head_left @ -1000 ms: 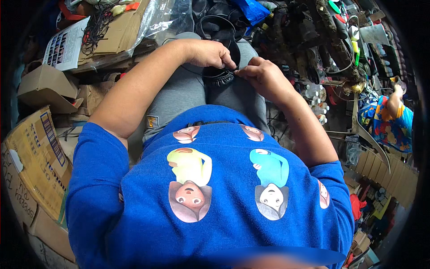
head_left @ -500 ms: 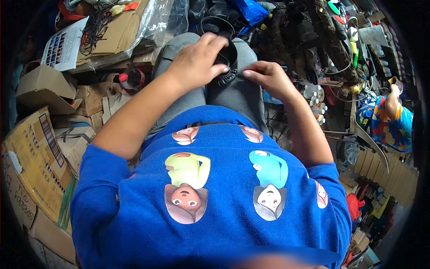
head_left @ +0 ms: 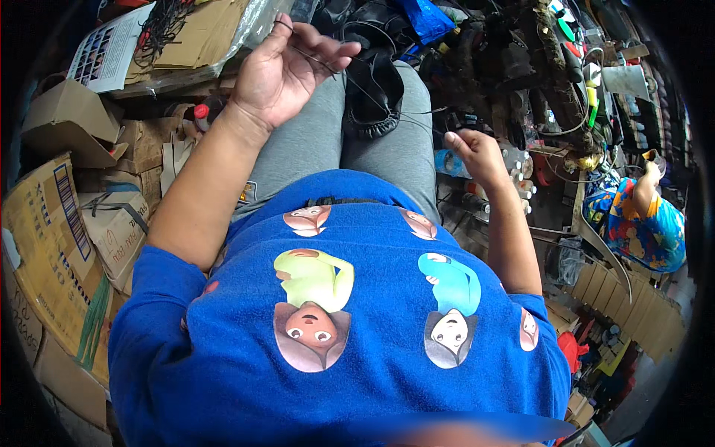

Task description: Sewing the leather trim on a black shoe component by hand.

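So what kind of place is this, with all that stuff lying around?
Probably a small, crowded repair or craft stall. Cardboard boxes pile up on one side, dark tools and cables on the other, and the hands, left hand and right hand, pull thread from a black piece on the lap.

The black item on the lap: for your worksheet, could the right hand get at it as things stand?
Probably yes. The right hand sits just beside the black item on the grey-trousered lap, with nothing between them except a thin thread.

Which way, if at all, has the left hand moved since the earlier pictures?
Yes. The left hand has lifted off the black piece on the lap, going up and leftward toward the cardboard, pulling a thin thread.
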A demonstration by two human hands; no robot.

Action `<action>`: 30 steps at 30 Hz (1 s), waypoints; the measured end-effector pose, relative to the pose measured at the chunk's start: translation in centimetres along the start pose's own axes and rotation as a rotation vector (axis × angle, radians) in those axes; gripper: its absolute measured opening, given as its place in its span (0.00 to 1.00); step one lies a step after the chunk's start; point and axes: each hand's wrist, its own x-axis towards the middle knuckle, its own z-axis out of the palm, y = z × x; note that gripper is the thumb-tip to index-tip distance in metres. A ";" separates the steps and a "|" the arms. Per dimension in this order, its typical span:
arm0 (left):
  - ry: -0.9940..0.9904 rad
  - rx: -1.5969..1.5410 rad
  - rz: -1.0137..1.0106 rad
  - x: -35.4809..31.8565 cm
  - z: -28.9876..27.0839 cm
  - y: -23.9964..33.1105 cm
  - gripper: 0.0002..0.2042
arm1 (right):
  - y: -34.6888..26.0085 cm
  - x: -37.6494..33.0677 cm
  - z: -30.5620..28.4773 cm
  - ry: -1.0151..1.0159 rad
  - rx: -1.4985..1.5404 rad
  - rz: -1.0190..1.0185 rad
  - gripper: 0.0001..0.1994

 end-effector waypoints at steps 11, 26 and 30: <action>0.149 1.277 -0.497 -2.4 -8.4 10.6 0.18 | 7.2 -1.1 0.3 -0.029 1.059 0.053 0.20; -0.041 2.014 -0.324 9.4 -2.1 0.8 0.36 | -11.8 7.5 -1.5 -0.162 -0.417 -0.513 0.30; -0.003 2.078 -0.400 11.0 -2.2 -2.0 0.34 | -11.3 6.6 -1.1 -0.293 -0.328 -0.460 0.22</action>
